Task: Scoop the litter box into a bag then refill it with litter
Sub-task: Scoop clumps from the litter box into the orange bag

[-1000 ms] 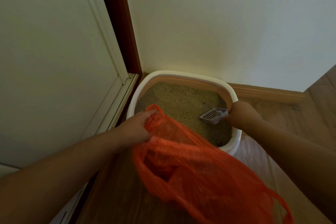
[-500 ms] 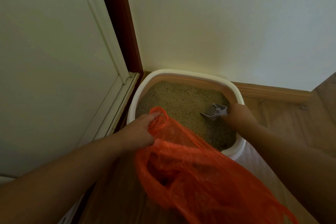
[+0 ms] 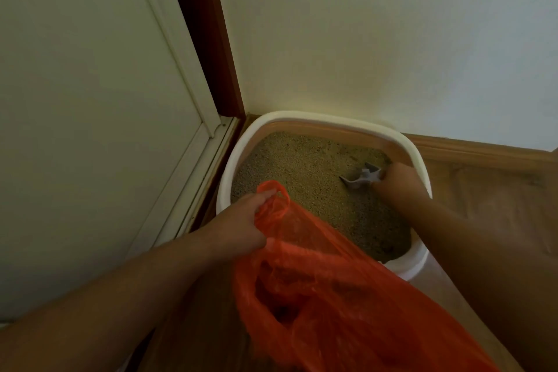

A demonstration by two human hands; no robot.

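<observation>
Since a second ago, when it lay flat, the litter box (image 3: 271,118) against the far wall shows its scoop (image 3: 359,180) tipped into the litter, right hand (image 3: 395,180) gripping it; left hand (image 3: 241,223) pinches the orange bag (image 3: 347,296) nearby, so scooping is starting.

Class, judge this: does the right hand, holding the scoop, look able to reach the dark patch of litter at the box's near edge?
Probably yes: the right hand is already inside the litter box, and open litter lies between.
</observation>
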